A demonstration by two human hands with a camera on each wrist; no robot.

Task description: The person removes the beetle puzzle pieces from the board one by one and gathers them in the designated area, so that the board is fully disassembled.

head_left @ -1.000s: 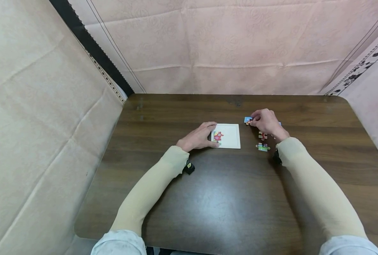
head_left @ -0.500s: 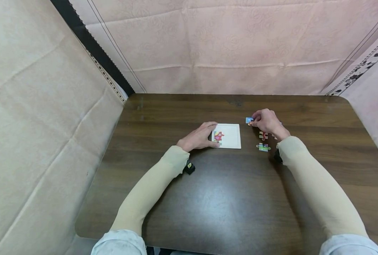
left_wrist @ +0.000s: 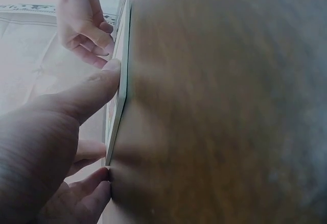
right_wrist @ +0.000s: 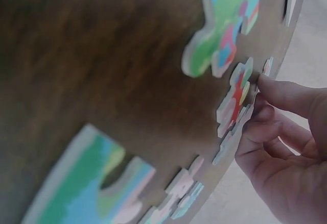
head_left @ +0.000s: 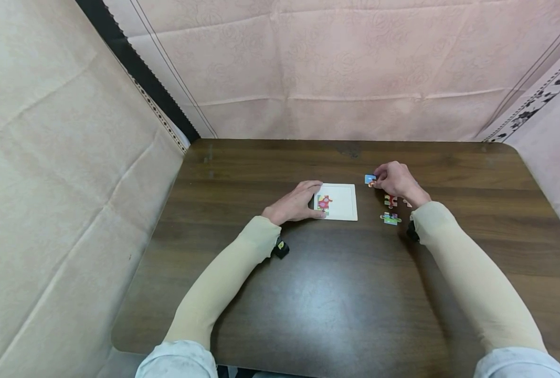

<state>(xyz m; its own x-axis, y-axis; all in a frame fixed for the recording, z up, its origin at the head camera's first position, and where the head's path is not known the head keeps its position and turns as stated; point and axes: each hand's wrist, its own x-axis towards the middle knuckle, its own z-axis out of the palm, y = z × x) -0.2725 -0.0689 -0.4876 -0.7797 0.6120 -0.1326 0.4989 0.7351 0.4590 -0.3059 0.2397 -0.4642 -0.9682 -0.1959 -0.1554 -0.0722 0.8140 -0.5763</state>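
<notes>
A white puzzle tray (head_left: 343,202) lies flat on the table, with a few joined pink, red and yellow pieces (head_left: 324,202) at its left side. My left hand (head_left: 294,203) grips the tray's left end, thumb at the near edge and fingers at the far one. In the left wrist view, the thumb (left_wrist: 99,89) presses the tray's rim (left_wrist: 122,76). To the right of the tray, my right hand (head_left: 395,180) has thumb and forefinger pinched at a blue puzzle piece (head_left: 370,179) on the table. The fingertips hide part of that piece.
Several loose puzzle pieces lie near and beneath the right hand, among them a green one (head_left: 390,218) and a red one (head_left: 390,201). A larger green and blue piece (right_wrist: 76,183) shows in the right wrist view. Pale cloth (head_left: 346,68) hangs behind the table (head_left: 261,294).
Both hands keep their places and holds. The blue piece appears very slightly further right, along with a small shift of the whole head view.
</notes>
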